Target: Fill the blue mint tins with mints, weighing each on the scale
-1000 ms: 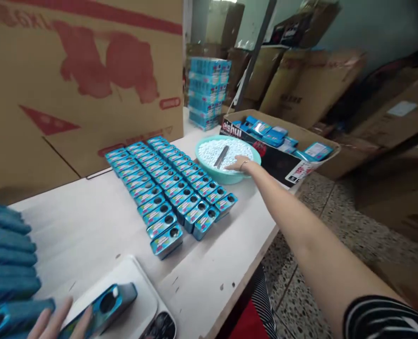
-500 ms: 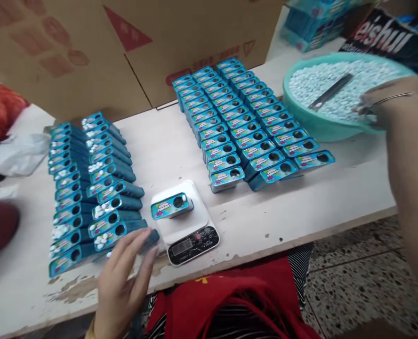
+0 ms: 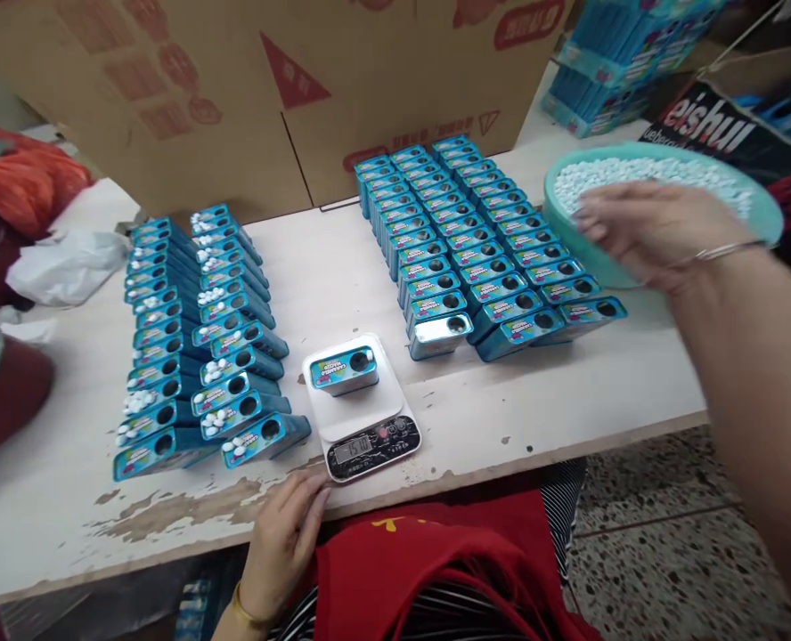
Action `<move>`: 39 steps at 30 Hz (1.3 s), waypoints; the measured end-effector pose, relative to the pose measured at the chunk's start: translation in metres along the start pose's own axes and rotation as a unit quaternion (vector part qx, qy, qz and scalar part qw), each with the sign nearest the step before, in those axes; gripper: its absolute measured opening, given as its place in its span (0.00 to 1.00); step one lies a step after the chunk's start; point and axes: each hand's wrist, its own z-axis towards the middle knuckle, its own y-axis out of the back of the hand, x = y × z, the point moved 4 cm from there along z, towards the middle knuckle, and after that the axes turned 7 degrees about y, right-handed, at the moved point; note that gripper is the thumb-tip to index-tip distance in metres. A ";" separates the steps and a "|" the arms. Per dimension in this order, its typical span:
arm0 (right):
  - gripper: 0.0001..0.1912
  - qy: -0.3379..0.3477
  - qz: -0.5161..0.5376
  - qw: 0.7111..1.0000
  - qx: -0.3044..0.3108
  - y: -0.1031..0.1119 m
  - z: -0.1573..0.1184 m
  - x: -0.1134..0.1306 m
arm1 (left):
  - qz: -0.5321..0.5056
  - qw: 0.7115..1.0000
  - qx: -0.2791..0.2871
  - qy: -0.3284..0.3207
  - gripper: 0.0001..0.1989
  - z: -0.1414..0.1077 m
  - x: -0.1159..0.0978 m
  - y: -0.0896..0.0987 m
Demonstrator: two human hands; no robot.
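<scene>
My right hand [image 3: 656, 227] is over the near side of a turquoise basin [image 3: 609, 263] of small white candies [image 3: 696, 174]. Its fingertips are drawn together in a pinch; motion blur hides what is between them. My left hand [image 3: 285, 534] rests at the table's front edge, fingers loosely stretched beside a white digital scale [image 3: 395, 396], holding nothing. On the scale stands one blue candy tin [image 3: 344, 367], its round hole facing up and a white candy by the hole. Digits show on the display [image 3: 354, 448].
Rows of blue tins [image 3: 459, 245] with dark holes stand between scale and basin. At left, more tins [image 3: 205, 343] lean in two rows, many topped with candies. Behind is a large cardboard box [image 3: 395, 80]. A red tub [image 3: 21, 392] and crumpled white plastic [image 3: 68, 267] sit far left.
My right hand has moved left, from deep in the basin to its near left rim. My left hand has left the last leaning tin and come down to the table edge. The view has shifted slightly.
</scene>
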 end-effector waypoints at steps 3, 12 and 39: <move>0.06 -0.050 0.254 0.942 0.213 -0.039 -0.064 0.086 | 0.000 1.000 -0.018 -0.005 0.09 -0.006 0.006 -0.001; 0.07 0.201 0.097 0.877 0.426 -0.103 -0.160 0.220 | -0.007 0.998 -0.056 -0.028 0.09 -0.029 0.016 0.000; 0.19 -0.166 0.240 0.908 0.301 -0.095 -0.210 0.089 | -0.077 0.996 -0.049 0.006 0.07 -0.026 0.036 -0.023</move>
